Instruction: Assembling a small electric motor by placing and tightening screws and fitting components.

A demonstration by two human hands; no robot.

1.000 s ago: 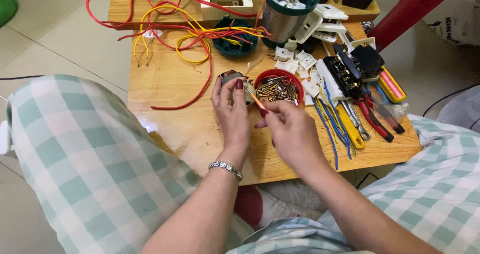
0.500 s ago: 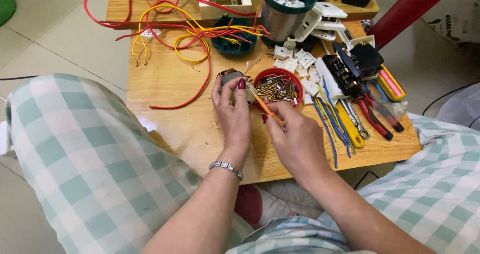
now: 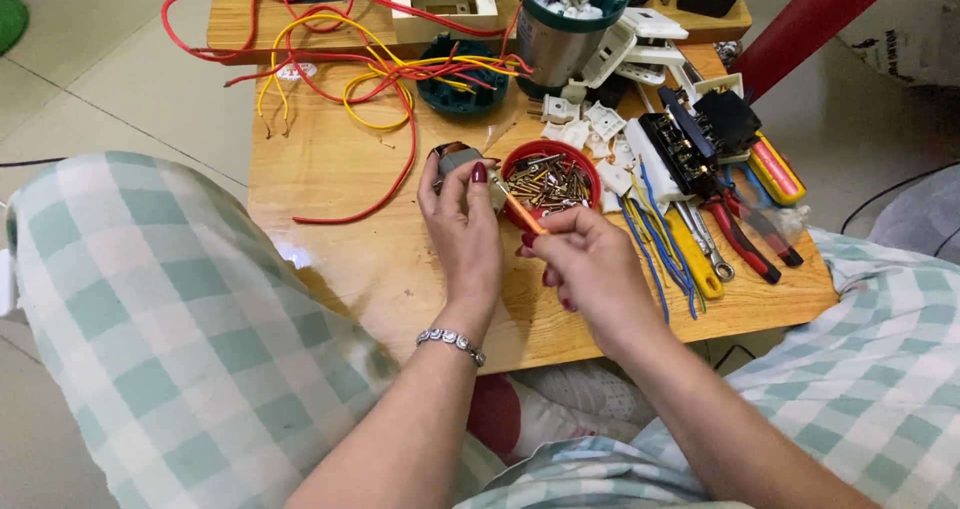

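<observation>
Wooden bench [image 3: 380, 269] carried work. Left hand [image 3: 462, 231] gripped small grey metal part [image 3: 455, 159], near red round screw bowl [image 3: 550, 179]. Right hand [image 3: 590, 269], fingers closed on orange-handled screwdriver [image 3: 520, 212], tip at part. Step judged: driving screw; steady alignment needed.

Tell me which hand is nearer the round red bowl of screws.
Left. The left hand has fingertips at the red bowl's left rim; the right hand sits just below it, holding an orange screwdriver.

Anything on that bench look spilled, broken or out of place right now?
Nothing looks spilled or broken. The screws stay inside the red bowl. Loose red and yellow wires sprawl across the wooden table, one end trailing past its left edge. White plastic parts lie scattered beside the bowl.
</observation>
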